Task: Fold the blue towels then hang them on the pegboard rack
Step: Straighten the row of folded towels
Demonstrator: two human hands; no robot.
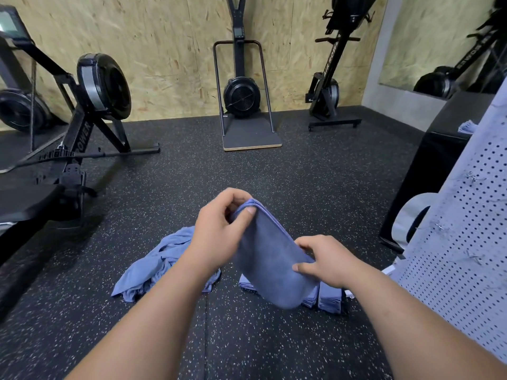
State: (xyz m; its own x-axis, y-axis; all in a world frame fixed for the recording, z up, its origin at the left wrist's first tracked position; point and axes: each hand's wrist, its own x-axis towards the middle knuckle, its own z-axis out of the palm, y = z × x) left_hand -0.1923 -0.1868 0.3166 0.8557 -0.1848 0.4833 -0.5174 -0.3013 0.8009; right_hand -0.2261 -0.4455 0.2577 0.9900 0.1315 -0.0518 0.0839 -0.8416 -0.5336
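Note:
A folded blue towel [267, 256] hangs in the air between my hands, above the floor. My left hand [219, 229] pinches its far upper corner between thumb and fingers. My right hand [326, 261] pinches its near edge. Below on the floor lies a loose heap of unfolded blue towels [153, 267] to the left. A small stack of folded blue towels [326, 296] sits to the right, partly hidden by the held towel. The white pegboard rack [461, 242] stands at the right edge, with small metal hooks on it.
Dark speckled rubber floor [247, 338] all around. A rowing machine [82, 119] stands at left, a ski trainer [244, 100] against the far wood wall, another rower upright [329, 86] at back right. A black box [433, 160] with a towel on top stands behind the pegboard.

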